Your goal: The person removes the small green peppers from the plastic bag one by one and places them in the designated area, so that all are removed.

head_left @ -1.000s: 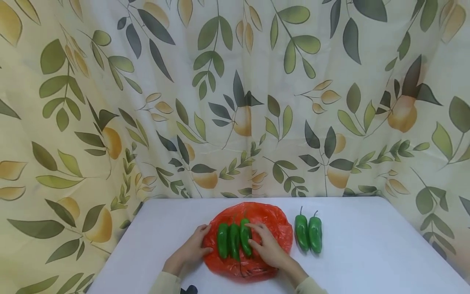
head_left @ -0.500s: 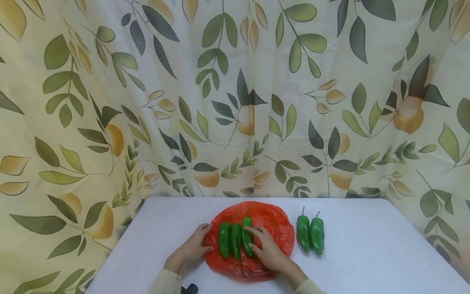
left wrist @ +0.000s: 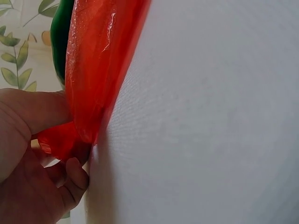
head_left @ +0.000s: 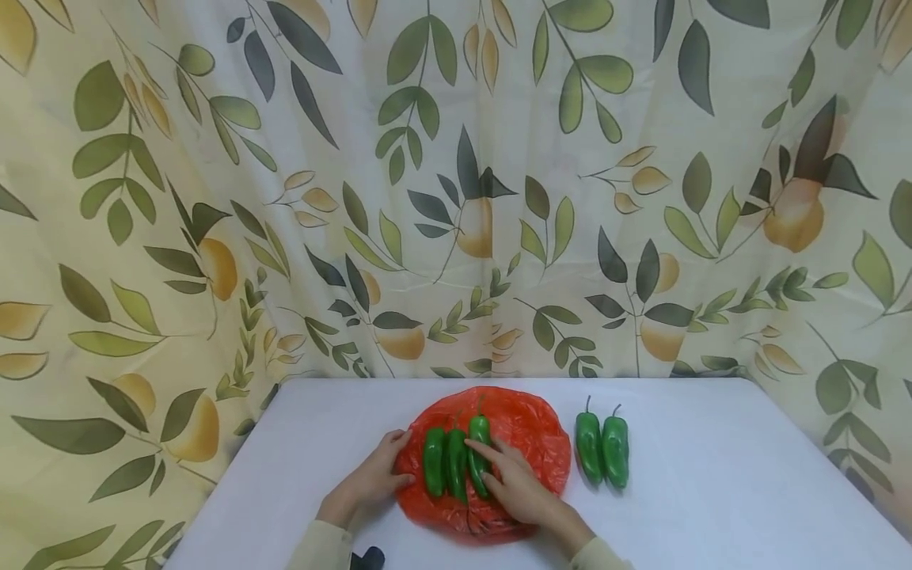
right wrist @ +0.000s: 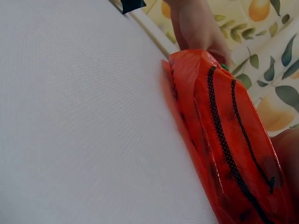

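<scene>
A crinkled red plastic bag [head_left: 530,412] with black printed lines lies on the white table. Three green peppers rest side by side on it: the left one [head_left: 434,463], the middle one [head_left: 456,471] and the right one [head_left: 480,429]. At the bag's left edge, my left hand [head_left: 376,473] grips the plastic; in the left wrist view its thumb lies over the edge with fingers below. My right hand [head_left: 518,484] rests at the right pepper, its straight index finger across it and its thumb at the pepper's lower right side. The right wrist view hides its fingers behind the bag.
Two more green peppers, one [head_left: 589,450] beside the other [head_left: 615,453], lie on the white table [head_left: 698,475] to the right of the bag. A small black object [head_left: 367,558] shows at the near edge. A leaf-and-fruit patterned curtain [head_left: 492,198] hangs behind and beside the table.
The right index finger has slid left across the right pepper, toward the middle one. The left hand keeps its grip on the bag's edge, and the peppers lie nearly as before.
</scene>
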Motion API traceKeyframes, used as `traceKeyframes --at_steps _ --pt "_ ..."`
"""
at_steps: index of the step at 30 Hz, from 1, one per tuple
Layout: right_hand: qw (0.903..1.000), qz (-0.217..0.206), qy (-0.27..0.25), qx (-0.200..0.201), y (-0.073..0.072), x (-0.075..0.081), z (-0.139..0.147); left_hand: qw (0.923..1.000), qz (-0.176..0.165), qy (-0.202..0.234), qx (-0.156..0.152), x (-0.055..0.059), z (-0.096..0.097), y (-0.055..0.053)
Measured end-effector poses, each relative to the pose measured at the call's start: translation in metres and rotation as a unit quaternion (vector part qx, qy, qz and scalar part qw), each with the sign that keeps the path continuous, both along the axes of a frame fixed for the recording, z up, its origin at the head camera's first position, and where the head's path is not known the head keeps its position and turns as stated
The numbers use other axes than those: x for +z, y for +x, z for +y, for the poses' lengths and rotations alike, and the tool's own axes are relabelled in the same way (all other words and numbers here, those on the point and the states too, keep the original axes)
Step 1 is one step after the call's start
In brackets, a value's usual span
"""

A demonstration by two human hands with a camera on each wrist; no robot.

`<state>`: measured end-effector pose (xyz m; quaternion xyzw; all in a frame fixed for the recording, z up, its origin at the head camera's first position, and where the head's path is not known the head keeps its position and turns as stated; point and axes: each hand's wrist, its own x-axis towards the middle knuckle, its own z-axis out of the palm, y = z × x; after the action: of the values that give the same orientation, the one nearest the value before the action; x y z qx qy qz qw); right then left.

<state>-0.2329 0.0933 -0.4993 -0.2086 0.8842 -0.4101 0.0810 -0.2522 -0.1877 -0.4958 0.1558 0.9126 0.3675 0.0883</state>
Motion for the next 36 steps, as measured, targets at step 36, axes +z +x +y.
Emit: traceKeyframes --at_steps 36 --pt "0.9900 0.013 -0.129 -0.055 -0.003 0.016 0.011 1.0000 0.007 0.002 -0.003 0.001 0.001 0.001"
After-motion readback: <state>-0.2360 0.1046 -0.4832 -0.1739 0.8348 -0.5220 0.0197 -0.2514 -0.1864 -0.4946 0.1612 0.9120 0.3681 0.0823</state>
